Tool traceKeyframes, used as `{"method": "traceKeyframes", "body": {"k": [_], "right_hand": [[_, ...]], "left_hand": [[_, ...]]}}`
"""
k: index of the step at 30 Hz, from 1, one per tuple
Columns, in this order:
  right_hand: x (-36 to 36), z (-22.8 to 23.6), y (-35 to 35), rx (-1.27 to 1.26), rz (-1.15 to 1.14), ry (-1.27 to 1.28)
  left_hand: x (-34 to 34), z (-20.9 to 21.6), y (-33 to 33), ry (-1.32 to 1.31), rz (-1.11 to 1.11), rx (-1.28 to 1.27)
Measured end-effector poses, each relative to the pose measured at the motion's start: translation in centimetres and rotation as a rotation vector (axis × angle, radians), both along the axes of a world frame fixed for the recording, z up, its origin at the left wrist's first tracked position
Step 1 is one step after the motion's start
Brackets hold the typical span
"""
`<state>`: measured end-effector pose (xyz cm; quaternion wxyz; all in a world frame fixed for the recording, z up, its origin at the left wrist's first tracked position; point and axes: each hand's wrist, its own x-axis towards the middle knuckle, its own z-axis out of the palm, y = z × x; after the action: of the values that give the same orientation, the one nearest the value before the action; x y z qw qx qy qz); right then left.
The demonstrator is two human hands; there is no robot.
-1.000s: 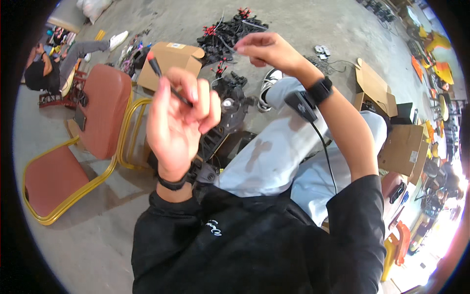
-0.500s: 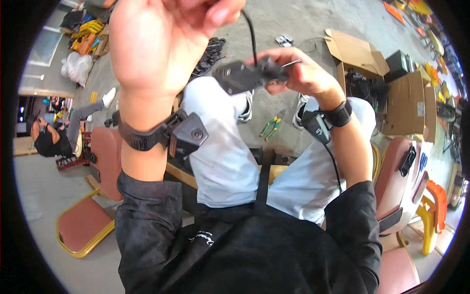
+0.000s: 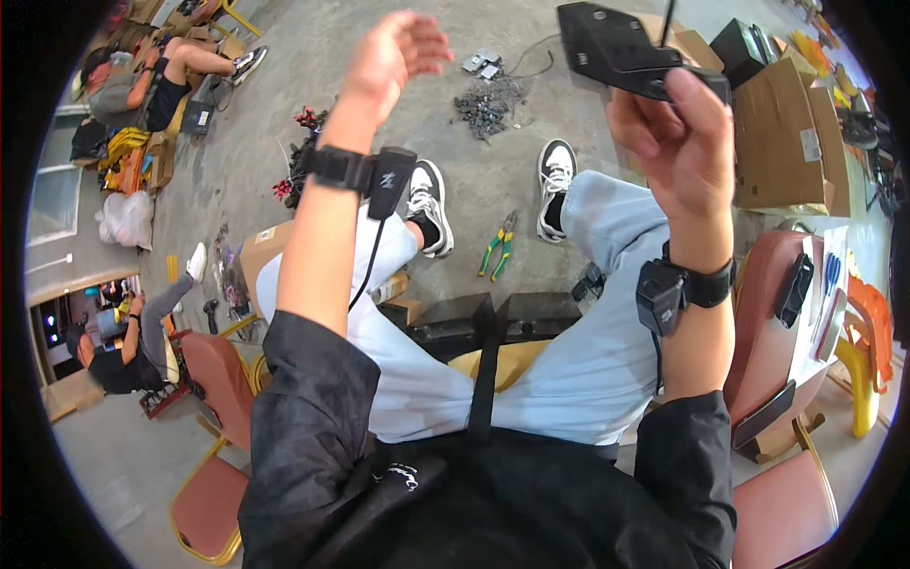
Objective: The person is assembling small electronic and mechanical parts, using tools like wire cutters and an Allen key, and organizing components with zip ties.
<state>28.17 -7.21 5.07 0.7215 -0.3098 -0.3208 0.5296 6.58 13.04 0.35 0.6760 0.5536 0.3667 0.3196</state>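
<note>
My right hand [image 3: 675, 142] is raised at the upper right, its thumb and fingers closed on a flat, angular black plastic part [image 3: 621, 49]. A thin black cable or rod [image 3: 669, 21] rises from that part and runs out of view at the top. My left hand [image 3: 393, 62] is held out at the upper left, fingers stretched, holding nothing. On each wrist sits a black strapped device, the left one [image 3: 391, 182] with a cable along the forearm and the right one [image 3: 662, 296] also cabled. Green-and-yellow pliers [image 3: 498, 247] lie on the floor between my shoes.
A pile of small dark parts [image 3: 488, 106] lies on the floor ahead. Open cardboard boxes [image 3: 791, 142] stand at the right. Padded chairs flank me, the right one [image 3: 773, 327] with items on its back. Two other people sit at the left, one [image 3: 142, 95] farther off.
My right hand has lifted the black part up and to the right. My left hand has moved away from the cable, farther from the camera, with fingers now stretched.
</note>
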Motion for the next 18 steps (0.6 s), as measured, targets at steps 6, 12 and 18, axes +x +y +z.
{"method": "traceKeyframes", "body": {"k": [6,12,18], "right_hand": [[0.6,-0.3,-0.3,-0.18,-0.056,-0.211],[-2.7,0.2,1.0,-0.272,-0.055,-0.249],[-3.0,0.0,2.0,-0.446,0.064,-0.252]], "left_hand": [[1.0,-27.4,-5.1,0.642,-0.107,-0.087],[-3.0,-42.3,-23.1,1.354,-0.096,-0.123],[-1.8,-40.1,-24.6,1.629,-0.353,0.209]]}}
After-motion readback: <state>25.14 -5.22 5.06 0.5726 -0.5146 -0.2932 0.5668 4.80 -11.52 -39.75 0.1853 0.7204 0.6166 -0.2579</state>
